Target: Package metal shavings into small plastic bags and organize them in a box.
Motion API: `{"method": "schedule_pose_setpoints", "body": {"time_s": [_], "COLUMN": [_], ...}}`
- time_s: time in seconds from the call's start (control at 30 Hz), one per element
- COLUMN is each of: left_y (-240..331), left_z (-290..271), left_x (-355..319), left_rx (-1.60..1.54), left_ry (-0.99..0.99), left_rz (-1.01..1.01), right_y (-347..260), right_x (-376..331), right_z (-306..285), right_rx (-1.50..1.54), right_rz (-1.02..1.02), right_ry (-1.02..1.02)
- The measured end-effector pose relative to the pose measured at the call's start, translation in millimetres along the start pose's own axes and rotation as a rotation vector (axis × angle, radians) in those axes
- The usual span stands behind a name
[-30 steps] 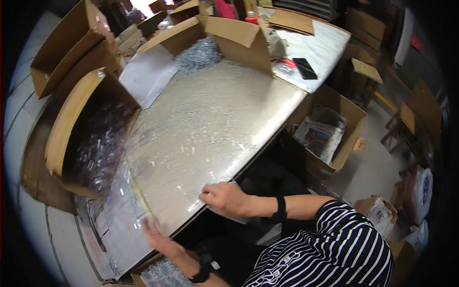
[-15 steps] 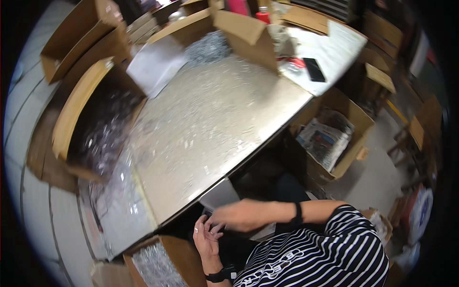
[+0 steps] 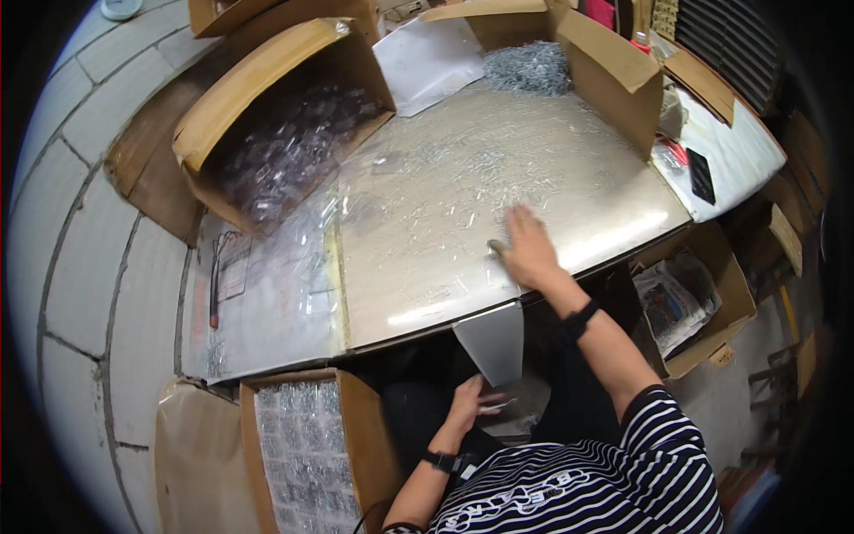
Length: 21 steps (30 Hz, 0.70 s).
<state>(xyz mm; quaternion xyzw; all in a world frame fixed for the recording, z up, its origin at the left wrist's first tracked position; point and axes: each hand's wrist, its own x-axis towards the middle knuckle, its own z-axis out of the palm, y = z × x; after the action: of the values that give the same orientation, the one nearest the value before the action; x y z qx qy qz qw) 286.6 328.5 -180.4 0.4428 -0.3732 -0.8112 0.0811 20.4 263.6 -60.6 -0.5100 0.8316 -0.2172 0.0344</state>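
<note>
My right hand (image 3: 531, 249) is stretched over the front of the tabletop (image 3: 382, 303), thumb apart from the fingers and nothing visible in it. Small, thin, shiny metal pieces (image 3: 463, 191) lie scattered under and around it. Below the table edge, near my lap, my left hand (image 3: 467, 405) has its fingers apart and slightly bent. A small pale glint shows at its fingers; I cannot make out whether it is a ring or a loose piece. A translucent grey sheet (image 3: 494, 343) hangs from the table edge between my hands.
At the back lies a heap of metal pieces (image 3: 529, 68) by cardboard walls. A tilted carton (image 3: 258, 89) on the left holds clear plastic parts. Another carton (image 3: 360, 418) beside my left arm holds filled clear boxes. A phone (image 3: 700, 176) lies at the right.
My right hand has moved away from my left hand, up and forward onto the tabletop. My left hand stays low by my lap. The view has turned, shifting the table rightward.
</note>
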Motion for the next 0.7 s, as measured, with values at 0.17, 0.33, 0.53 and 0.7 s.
{"method": "schedule_pose_setpoints", "body": {"time_s": [0.17, 0.33, 0.53, 0.7], "left_y": [5, 14, -4, -1], "left_z": [7, 20, 18, 17], "left_x": [22, 16, 17, 8], "left_rx": [-0.236, -0.190, -0.296, -0.277], "left_ry": [-0.086, -0.220, -0.215, -0.175], "left_rz": [0.023, 0.040, 0.058, 0.052], "right_y": [-30, 1, -58, -64], "right_x": [-2, 3, -39, -111], "right_z": [5, -2, 39, 5], "right_rx": [0.236, 0.687, 0.060, 0.072], "right_rz": [-0.175, -0.045, -0.444, -0.381], "right_ry": [-0.167, 0.068, 0.043, 0.070]}}
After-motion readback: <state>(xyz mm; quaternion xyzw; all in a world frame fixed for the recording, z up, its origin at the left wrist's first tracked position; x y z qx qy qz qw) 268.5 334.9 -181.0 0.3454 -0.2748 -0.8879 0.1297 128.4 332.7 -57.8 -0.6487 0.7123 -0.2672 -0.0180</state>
